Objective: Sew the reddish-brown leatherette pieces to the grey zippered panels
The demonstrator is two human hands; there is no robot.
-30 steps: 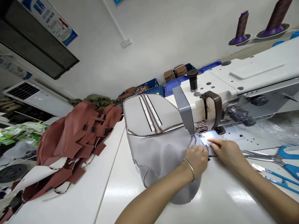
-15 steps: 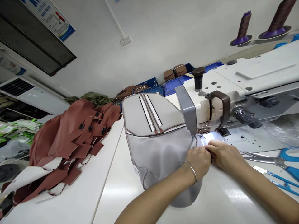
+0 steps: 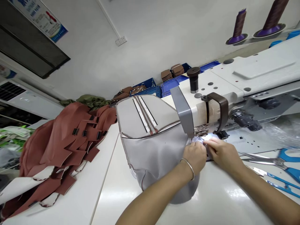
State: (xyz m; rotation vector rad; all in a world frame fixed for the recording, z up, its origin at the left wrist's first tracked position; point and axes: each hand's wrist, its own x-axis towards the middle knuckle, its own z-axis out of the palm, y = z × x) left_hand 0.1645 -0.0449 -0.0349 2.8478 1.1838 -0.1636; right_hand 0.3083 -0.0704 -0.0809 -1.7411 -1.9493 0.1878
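A large grey sewn cover [image 3: 154,153] lies on the white table, its right edge running under the lit needle area of the sewing machine [image 3: 199,109]. My left hand [image 3: 195,156], with a bangle at the wrist, is closed on that edge just in front of the needle area. Beside it, my right hand [image 3: 221,153] has its fingers pinched together at the edge of the same cover, close to the presser foot. The fingertips of both hands nearly meet. The needle itself is too small to make out.
Scissors with blue handles [image 3: 278,161] and a blue-handled tool [image 3: 278,184] lie at the right. Reddish-brown pieces [image 3: 75,134] are heaped at the left. Blue crates [image 3: 150,87] stand behind the cover. Thread cones [image 3: 239,26] rise at the back right.
My left hand has moved slightly up toward the needle area, and the cover's edge has gone with it. My right hand has shifted a little. The whole view has moved slightly.
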